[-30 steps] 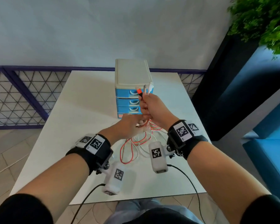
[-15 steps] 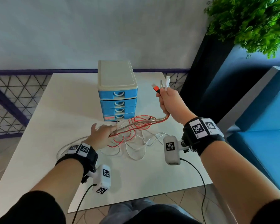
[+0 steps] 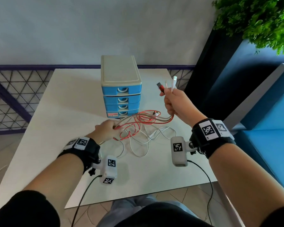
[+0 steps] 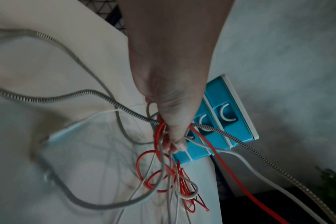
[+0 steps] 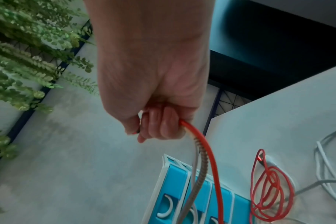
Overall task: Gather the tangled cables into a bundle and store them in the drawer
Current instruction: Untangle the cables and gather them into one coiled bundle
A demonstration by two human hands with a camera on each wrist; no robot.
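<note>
A tangle of red, white and silver braided cables [image 3: 138, 128] lies on the white table [image 3: 69, 112] in front of a small blue drawer unit [image 3: 120, 89] with all drawers shut. My right hand [image 3: 174, 102], raised to the right of the unit, grips the cables near their plug ends [image 3: 166, 84], which stick up above my fist. My left hand [image 3: 107, 130], low over the table, holds the same cables [image 4: 163, 136] further along; loops hang below it. The cables [image 5: 201, 151] run taut between the two hands.
A dark planter with a green plant [image 3: 259, 18] stands right of the table. Blue seating [image 3: 261, 112] is at the right. A purple lattice railing [image 3: 15, 95] runs behind the table's left side. Black wrist-camera leads [image 3: 206, 177] hang off the near edge.
My hands have moved apart since a second ago: the right one went up and right with the plug ends, the left slid left along the cables, stretching them between the hands.
</note>
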